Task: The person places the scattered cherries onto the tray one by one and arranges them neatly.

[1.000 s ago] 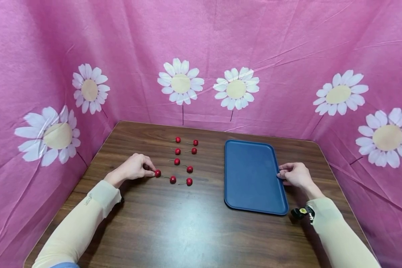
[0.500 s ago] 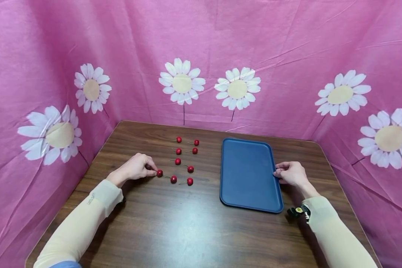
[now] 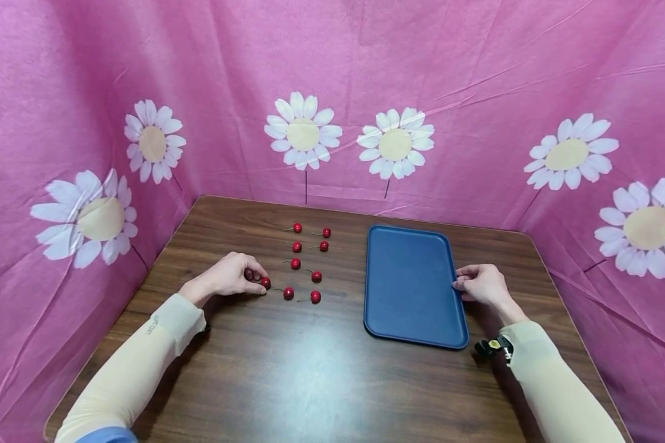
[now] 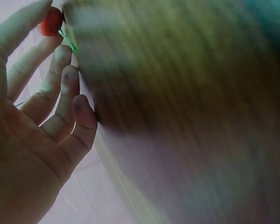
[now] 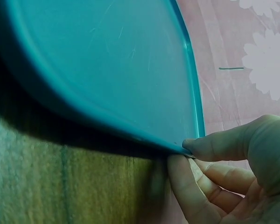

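Observation:
In the head view my left hand (image 3: 229,275) is low over the left side of the table, thumb and forefinger parted on either side of a red cherry (image 3: 265,282). The left wrist view shows that cherry (image 4: 51,21) at the fingertips, its green stem pointing toward the other fingers. Beyond it, several more stemmed cherries, among them a near one (image 3: 289,293), lie in two loose columns. To the right lies a dark blue rectangular tray (image 3: 412,289). My right hand (image 3: 484,286) pinches the tray's right rim, thumb on top and forefinger beneath in the right wrist view.
The brown wood-grain table (image 3: 310,381) carries everything. A pink curtain (image 3: 227,74) printed with white daisies encloses its back and both sides. A strip of tabletop separates the cherries from the tray.
The tray has shifted slightly left with my right hand, then stayed put. My left thumb and forefinger have spread apart around the cherry, which they pinched earlier.

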Demonstrator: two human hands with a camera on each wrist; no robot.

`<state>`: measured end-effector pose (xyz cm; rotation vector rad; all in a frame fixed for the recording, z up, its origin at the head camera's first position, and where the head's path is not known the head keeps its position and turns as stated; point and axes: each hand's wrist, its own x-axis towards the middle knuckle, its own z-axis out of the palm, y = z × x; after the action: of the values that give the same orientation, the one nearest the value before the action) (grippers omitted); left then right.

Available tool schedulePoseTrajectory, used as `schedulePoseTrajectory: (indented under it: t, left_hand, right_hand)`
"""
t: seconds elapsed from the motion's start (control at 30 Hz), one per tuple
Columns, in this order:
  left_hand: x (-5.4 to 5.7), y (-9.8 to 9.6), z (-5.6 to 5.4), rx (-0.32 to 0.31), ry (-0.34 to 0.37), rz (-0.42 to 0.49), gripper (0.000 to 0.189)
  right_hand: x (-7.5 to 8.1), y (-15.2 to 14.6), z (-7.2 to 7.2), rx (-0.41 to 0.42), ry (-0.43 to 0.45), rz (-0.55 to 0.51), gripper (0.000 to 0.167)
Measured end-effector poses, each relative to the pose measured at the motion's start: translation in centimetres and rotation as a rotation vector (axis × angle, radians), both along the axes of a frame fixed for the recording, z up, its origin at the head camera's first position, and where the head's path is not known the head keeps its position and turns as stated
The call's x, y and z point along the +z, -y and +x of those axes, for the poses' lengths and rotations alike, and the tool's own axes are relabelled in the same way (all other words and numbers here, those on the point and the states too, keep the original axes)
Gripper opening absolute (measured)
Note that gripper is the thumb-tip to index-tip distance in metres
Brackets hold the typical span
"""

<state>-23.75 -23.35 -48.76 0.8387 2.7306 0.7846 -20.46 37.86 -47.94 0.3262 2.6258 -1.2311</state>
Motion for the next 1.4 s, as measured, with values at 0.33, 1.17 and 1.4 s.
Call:
schedulePoseTrajectory:
  t: [0.33,1.17,1.4]
  left_hand:
    - [0.9,-0.8,-0.1,0.048,0.033,0.015,0.009]
    - [3.7,-10.0,-5.2,-0.009,-0.096,0.130,0.016]
    - [4.8,-12.8,-6.3,-0.024,-0.089,0.141,0.017]
  right_hand:
    - [-0.3,0.0,0.2,0.022,-0.028,0.008,0.037]
    - [-0.2,0.5,0.1,0.036,-0.012,-0.024,0.038]
    - [-0.3,0.4,0.2,0.037,-0.018,-0.027,0.038]
